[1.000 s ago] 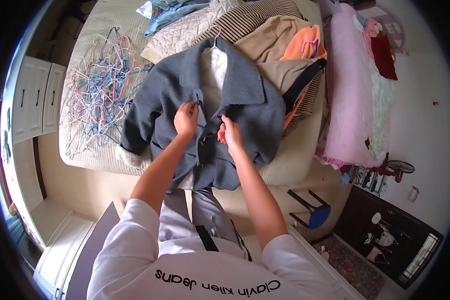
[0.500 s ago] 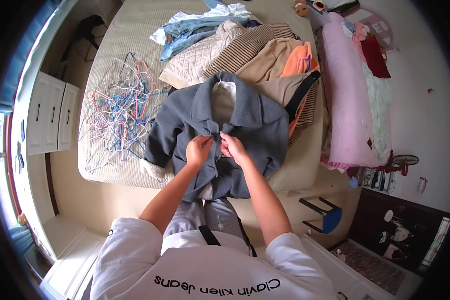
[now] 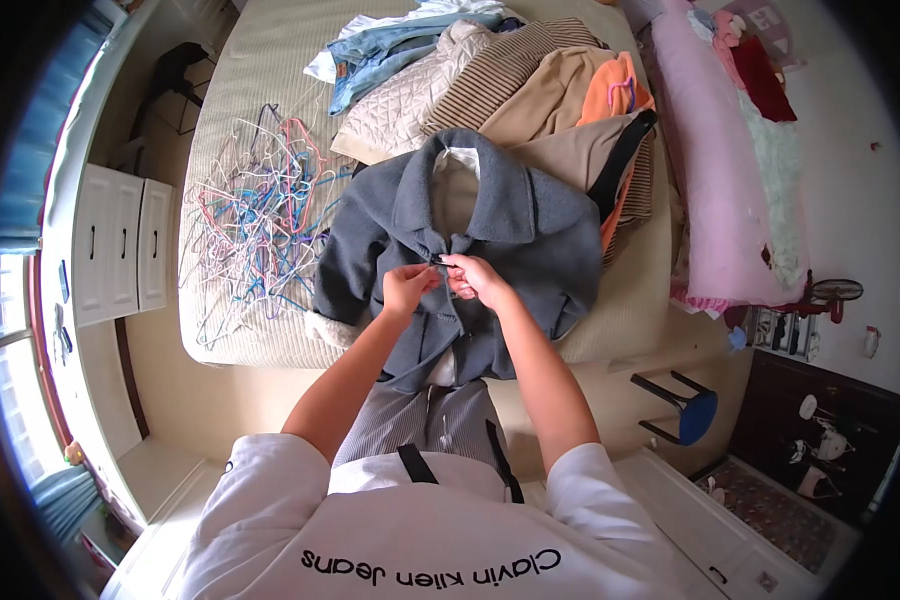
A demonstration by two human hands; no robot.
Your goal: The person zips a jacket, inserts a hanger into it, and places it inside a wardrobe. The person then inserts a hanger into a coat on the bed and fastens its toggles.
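A dark grey coat (image 3: 540, 275) with a wide collar and pale lining lies front side up at the near edge of the bed. My left hand (image 3: 408, 287) and my right hand (image 3: 473, 279) meet at its front opening, just below the collar. Both hands are closed, with the fingers pinching the coat's front edges. Between the fingertips shows a small dark piece, perhaps a button or fastener, too small to make out. A fluffy pale cuff (image 3: 330, 330) pokes out at the coat's left sleeve.
Left of the coat, a tangled heap of wire hangers (image 3: 260, 225) covers part of the bed (image 3: 210, 345). Behind it lie a quilted cream jacket (image 3: 400, 110), jeans (image 3: 360, 65), a striped garment (image 3: 510, 75) and an orange-lined tan one (image 3: 560, 95). A blue stool (image 3: 697, 417) stands at right.
The view has shifted, so the bed and coat sit a little further right and higher. My hands stay at the coat's front, now closer together around the small dark piece.
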